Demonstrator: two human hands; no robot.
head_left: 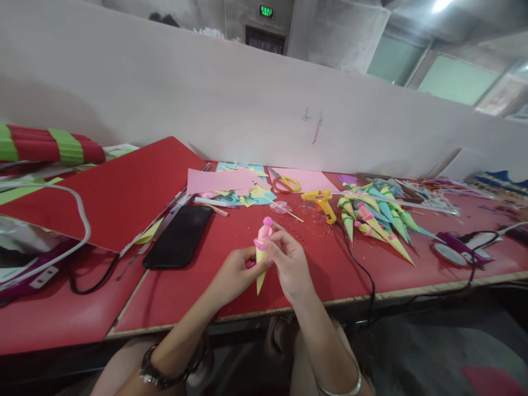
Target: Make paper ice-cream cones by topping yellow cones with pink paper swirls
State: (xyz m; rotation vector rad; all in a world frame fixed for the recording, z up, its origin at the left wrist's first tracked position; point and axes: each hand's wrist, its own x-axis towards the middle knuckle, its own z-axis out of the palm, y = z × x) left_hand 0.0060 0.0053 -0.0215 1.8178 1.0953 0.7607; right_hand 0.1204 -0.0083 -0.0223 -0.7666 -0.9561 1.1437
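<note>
The red tabletop (231, 231) ran up to a pale partition (247, 110), with a green exit sign (266, 11) glowing beyond. In front of me, over the tabletop's near edge, a yellow-and-pink cone (260, 258) pointed downward, pinched between the left hand's (237, 275) thumb and fingers. The right hand's (292, 261) fingertips gripped its pink upper part. Both forearms reached forward, angling inward.

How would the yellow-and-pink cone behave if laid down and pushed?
The yellow-and-pink cone would likely swing in an arc, since it tapers to a point. Probably light: it looks like rolled paper. The pink ball at its top might snag, as it sticks out.
</note>
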